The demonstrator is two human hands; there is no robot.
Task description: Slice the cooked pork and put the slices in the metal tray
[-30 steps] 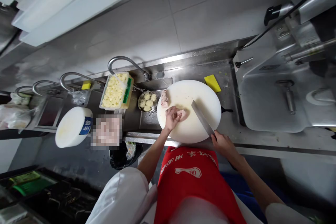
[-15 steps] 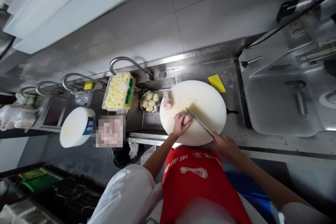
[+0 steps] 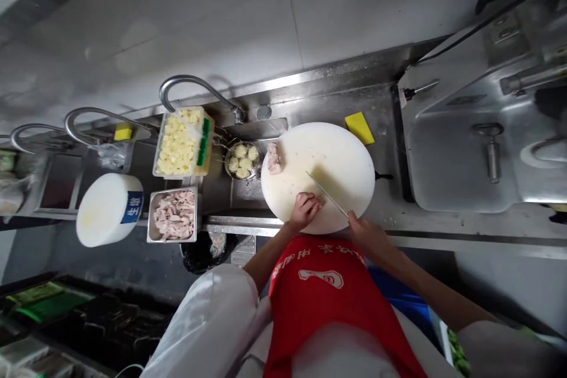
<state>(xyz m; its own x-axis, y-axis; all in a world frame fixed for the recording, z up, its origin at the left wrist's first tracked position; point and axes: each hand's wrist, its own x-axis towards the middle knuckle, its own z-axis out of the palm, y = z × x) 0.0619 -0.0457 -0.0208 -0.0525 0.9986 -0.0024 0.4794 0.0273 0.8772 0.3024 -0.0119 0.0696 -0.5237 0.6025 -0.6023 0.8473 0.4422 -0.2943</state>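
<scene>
On the round white cutting board [image 3: 341, 147], my left hand [image 3: 305, 211] is closed with curled fingers over a piece of pale meat [image 3: 321, 201]. The hand covers most of that piece. My right hand [image 3: 364, 235] grips the handle of a knife [image 3: 326, 194] near the board's front right edge. The blade slants up and left across the board, just right of the meat and my left fingertips. Whether the blade touches the meat I cannot tell. Another chunk of pale meat [image 3: 274, 158] lies at the board's left edge.
Left of the board, a metal tray [image 3: 150, 221] holds cut meat strips. A plastic tub [image 3: 206, 147] of pale yellow chunks stands under a running faucet [image 3: 195, 80]. A round strainer [image 3: 228, 170] with pale rounds sits in the sink. A yellow sponge [image 3: 359, 128] lies behind the board.
The whole view has shifted, so the board and sink appear higher and further left. My left hand's fingers look more curled over the meat. The knife remains in my right hand.
</scene>
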